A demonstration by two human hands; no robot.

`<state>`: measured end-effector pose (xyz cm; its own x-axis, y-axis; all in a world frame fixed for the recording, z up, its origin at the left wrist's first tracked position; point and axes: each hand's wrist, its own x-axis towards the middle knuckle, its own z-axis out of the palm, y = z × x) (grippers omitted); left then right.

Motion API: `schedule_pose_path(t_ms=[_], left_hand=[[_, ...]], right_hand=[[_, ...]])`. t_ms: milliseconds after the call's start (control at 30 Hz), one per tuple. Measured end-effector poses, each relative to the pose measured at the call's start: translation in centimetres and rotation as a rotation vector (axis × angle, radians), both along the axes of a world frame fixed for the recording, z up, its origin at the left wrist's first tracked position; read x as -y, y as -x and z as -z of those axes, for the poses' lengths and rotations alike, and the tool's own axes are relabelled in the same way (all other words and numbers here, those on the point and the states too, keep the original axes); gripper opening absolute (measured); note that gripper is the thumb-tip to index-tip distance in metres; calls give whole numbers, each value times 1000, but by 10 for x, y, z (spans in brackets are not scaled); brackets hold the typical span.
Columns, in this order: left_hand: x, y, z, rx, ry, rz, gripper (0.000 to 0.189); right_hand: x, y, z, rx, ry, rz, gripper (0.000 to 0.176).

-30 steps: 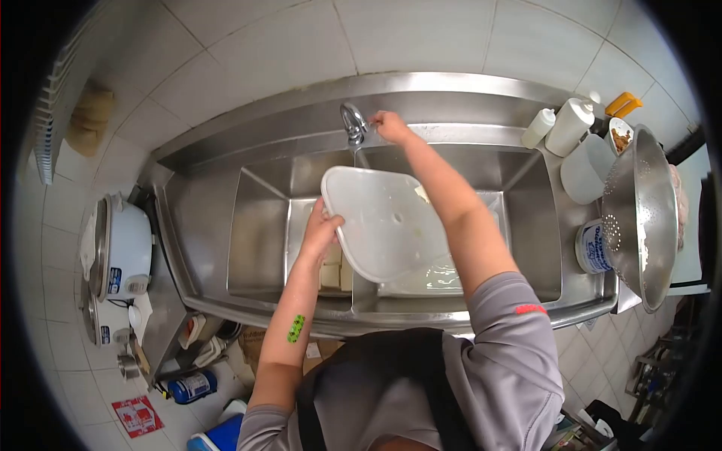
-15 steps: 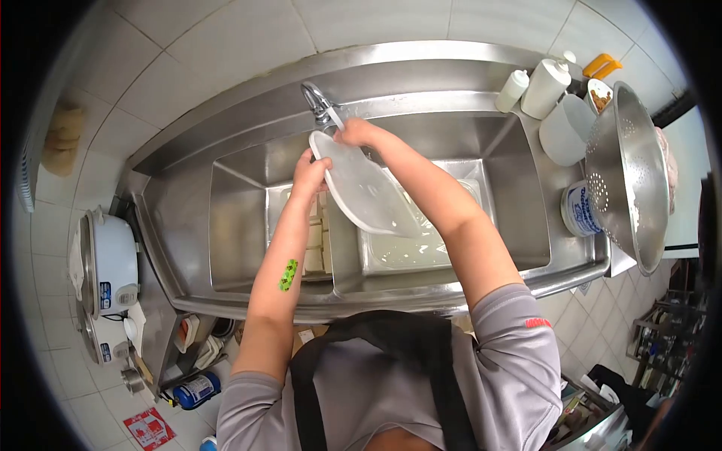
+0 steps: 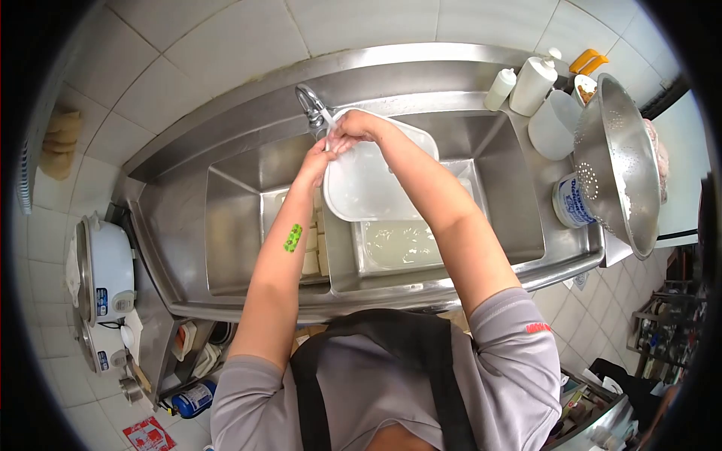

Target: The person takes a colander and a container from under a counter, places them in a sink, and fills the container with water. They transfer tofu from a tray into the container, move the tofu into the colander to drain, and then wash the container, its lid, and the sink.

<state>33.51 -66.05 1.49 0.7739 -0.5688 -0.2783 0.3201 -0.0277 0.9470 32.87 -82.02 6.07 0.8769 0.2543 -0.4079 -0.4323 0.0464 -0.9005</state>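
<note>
A translucent white plastic tray [image 3: 368, 184], rectangular with rounded corners, is held tilted over the sink [image 3: 511, 180]. My left hand [image 3: 317, 159] grips its left edge, the fingers partly out of sight behind it. At its upper left corner, my right hand [image 3: 355, 129] is closed, fingers bent against the rim close to my left hand. Water runs from the metal faucet [image 3: 312, 101] onto this corner. Below the tray, a rectangular container [image 3: 361, 252] holds cloudy liquid. Pale blocks [image 3: 310, 259] sit to its left in the sink, partly covered by my left forearm.
On the right ledge stand a squeeze bottle [image 3: 500, 90], a pump bottle [image 3: 534, 84], a translucent pitcher [image 3: 555, 126], a labelled tub [image 3: 570, 201] and a large steel colander [image 3: 620, 169]. A rice cooker [image 3: 113, 267] is at the left. The sink's front rim [image 3: 391, 301] lies before my body.
The tray has turned from a steep tilt so its broad face shows more. My hands have come closer together at its upper left corner under the running water.
</note>
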Motion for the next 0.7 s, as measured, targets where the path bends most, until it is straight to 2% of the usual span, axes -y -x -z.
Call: schedule_pose_path(t_ms=[67,200,267,300,367,467,533,567,633,667,700], left_hand=[[13,-3,3,-3,59,17,49],[36,-9,1,28,23,-4,45],[41,-8,-11,142,-78,55,40],[43,-6,-18,144,-76,62,40],[45,2,-35,305,-169,30,38],[46,8,-54,446,-251,110,41],[46,18,-77,532,-289,154,41],[45,32,-99,657,-344,219,41],[39,56,-135,910,-402,332,39],[35,68,-148,1037,-401,387,38],[33,80,-165,1060,-368,429,37]], right_hand=[[2,2,0,106,226,18,16],[25,17,-8,130,232,82,17],[42,37,-15,261,432,80,19],[50,48,-17,261,434,87,19],[70,75,-17,286,472,162,20],[96,110,-10,253,539,224,19],[109,123,-2,247,790,181,31],[111,129,4,251,796,187,31],[113,142,12,521,1023,514,50],[110,151,5,658,1034,543,66],[103,161,-5,772,1030,558,67]])
